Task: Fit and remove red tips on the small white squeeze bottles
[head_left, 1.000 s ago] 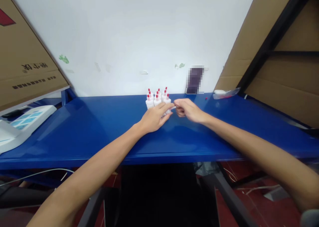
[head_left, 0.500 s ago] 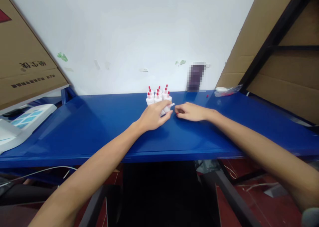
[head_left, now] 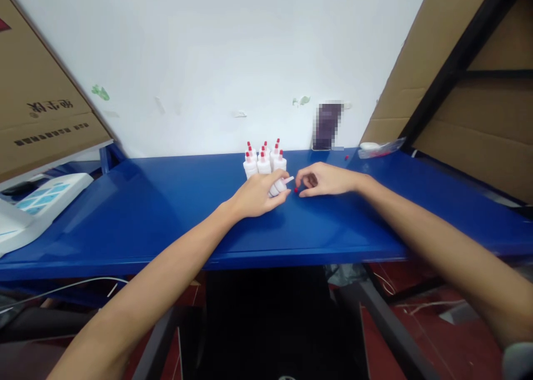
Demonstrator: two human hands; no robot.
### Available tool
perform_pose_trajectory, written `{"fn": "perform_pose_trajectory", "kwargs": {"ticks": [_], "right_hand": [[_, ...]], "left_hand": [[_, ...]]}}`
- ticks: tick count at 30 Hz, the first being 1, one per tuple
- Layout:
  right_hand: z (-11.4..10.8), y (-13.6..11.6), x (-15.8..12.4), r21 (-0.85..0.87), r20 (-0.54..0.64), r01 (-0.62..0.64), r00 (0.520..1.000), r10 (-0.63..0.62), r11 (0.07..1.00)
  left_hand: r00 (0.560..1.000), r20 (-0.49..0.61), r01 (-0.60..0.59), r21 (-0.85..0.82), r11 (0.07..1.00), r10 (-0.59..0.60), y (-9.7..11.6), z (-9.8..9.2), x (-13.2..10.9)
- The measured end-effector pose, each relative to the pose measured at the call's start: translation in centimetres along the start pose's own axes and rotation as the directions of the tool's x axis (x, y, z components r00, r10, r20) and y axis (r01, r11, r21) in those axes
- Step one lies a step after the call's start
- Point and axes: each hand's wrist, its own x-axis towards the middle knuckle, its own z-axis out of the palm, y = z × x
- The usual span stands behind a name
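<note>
Several small white bottles with red caps (head_left: 263, 159) stand in a cluster on the blue table (head_left: 166, 213). My left hand (head_left: 258, 194) is closed round one more white bottle (head_left: 282, 183), tipped on its side with its bare white nozzle pointing right. My right hand (head_left: 322, 179) hovers just right of it, fingers curled, thumb and forefinger apart. A tiny red cap (head_left: 296, 190) lies on the table between the two hands, right under my right fingertips.
A white scale with a blue keypad (head_left: 33, 205) sits at the table's left end under a cardboard box (head_left: 37, 113). A clear plastic bag (head_left: 377, 148) and a loose red cap (head_left: 346, 158) lie at the back right. Cardboard and a black frame (head_left: 458, 58) stand right.
My right hand pulled away from the bottle's tip and the red cap now lies on the table. The left hand closed further round the tipped bottle.
</note>
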Motion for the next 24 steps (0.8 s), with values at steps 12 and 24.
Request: {"fn": "perform_pose_trajectory", "kwargs": {"ticks": [12, 24], "right_hand": [[1.6, -0.1, 0.1, -0.231, -0.615, 0.197, 0.729, -0.3, 0.953], [2.6, -2.3, 0.6, -0.204, -0.514, 0.201, 0.811, -0.279, 0.958]], "left_hand": [[0.999, -0.014, 0.05, 0.05, 0.997, -0.05, -0.5, 0.5, 0.3], [0.994, -0.016, 0.105, -0.054, 0.993, -0.106, -0.3, 0.4, 0.3]]}}
